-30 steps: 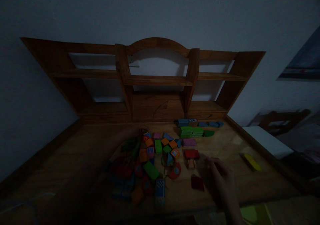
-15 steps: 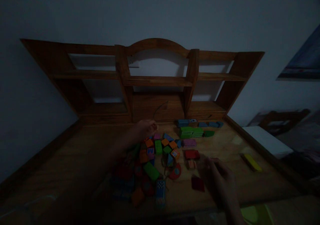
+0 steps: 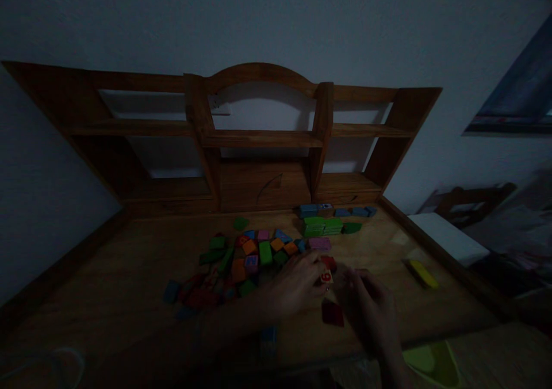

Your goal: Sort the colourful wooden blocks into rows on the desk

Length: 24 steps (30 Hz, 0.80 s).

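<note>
Dim room with a brown wooden bench (image 3: 142,256) under brown wooden shelving (image 3: 263,140)

Right of the bench's middle, the left hand (image 3: 295,284) holds a small pale block with a red numeral (image 3: 326,277), its fingers narrowed around it; whether the block touches the bench cannot be told. Just beside it is the right hand (image 3: 373,304), fingers curled close together; whether they grip anything cannot be told. Nearer the front edge lies a dark red block (image 3: 332,313). Green rectangular blocks (image 3: 322,226) line up toward the back right corner, and a long yellow block (image 3: 423,274) rests near the right edge.
</note>
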Each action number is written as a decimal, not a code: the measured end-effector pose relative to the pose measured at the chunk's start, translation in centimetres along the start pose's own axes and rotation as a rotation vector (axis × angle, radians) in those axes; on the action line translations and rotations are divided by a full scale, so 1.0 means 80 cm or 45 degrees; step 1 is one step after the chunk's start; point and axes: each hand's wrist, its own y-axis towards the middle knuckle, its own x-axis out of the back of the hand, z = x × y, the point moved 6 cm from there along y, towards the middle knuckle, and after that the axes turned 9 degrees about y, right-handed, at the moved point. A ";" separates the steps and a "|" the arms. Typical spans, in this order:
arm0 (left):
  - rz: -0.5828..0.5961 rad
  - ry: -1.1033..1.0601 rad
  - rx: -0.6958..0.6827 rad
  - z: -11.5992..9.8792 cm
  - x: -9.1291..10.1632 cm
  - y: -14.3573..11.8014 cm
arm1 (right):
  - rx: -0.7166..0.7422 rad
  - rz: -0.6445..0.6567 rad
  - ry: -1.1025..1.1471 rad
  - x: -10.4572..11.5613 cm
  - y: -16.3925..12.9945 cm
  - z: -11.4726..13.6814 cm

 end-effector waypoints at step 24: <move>0.065 0.007 0.043 0.023 -0.039 -0.010 | 0.019 -0.005 -0.050 -0.001 -0.001 0.005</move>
